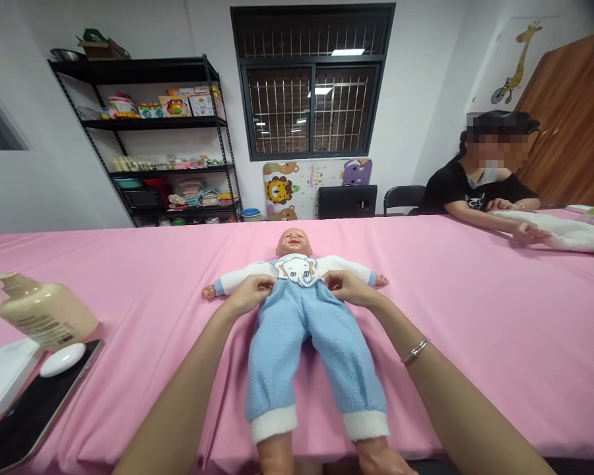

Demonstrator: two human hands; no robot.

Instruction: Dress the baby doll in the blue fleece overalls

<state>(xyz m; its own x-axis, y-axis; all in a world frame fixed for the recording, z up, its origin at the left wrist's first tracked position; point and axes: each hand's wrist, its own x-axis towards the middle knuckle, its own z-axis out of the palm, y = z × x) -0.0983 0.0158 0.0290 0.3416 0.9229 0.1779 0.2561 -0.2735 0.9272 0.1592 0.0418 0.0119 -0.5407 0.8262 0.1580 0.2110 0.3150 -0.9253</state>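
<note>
A baby doll [294, 243] lies on its back on the pink-covered table, head away from me and arms spread. It wears a white top with an elephant face [297, 270] on the chest and fluffy blue trousers [304, 316] with white cuffs. At the doll's waist on the left, my left hand [251, 291] pinches the edge of the trousers. My right hand [349, 287], with a silver bracelet on its wrist, grips the waistband on the other side. Both sets of fingertips are partly hidden by the cloth.
At left are a pump bottle [54, 310], a phone [34, 422], a small white case [63, 359] and a larger white box [7, 379]. Across the table at right, a person in black [468, 178] touches a white cloth item [569, 231]. A shelf [153, 122] stands behind.
</note>
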